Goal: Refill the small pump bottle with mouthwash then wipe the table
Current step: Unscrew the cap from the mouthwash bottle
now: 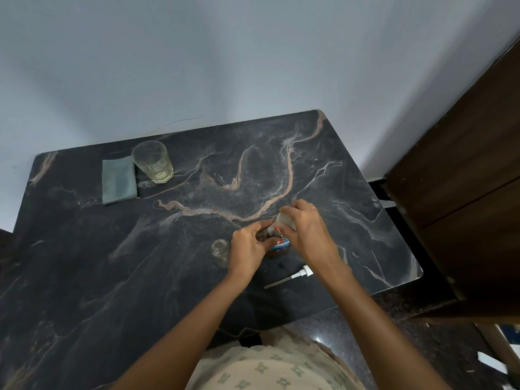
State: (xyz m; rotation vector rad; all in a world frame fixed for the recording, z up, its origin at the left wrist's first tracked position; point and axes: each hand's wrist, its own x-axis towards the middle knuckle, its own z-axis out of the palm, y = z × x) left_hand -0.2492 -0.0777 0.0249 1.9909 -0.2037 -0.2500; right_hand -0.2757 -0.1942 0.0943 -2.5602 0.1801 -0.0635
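Note:
The dark mouthwash bottle [279, 245] with a blue and red label stands on the marble table [84, 249], mostly hidden by my hands. My left hand [247, 249] grips it from the left. My right hand [308, 230] is closed on a translucent white cap [282, 220] tilted just above the bottle's mouth. The small clear pump bottle [221, 251] stands open, just left of my left hand. Its white pump head with tube [295, 275] lies flat on the table near my right wrist.
A drinking glass [153, 161] with a little pale liquid stands at the back left, beside a folded grey-green cloth [118, 181]. A dark wooden cabinet [464, 192] stands close to the table's right edge. A wall runs behind the table.

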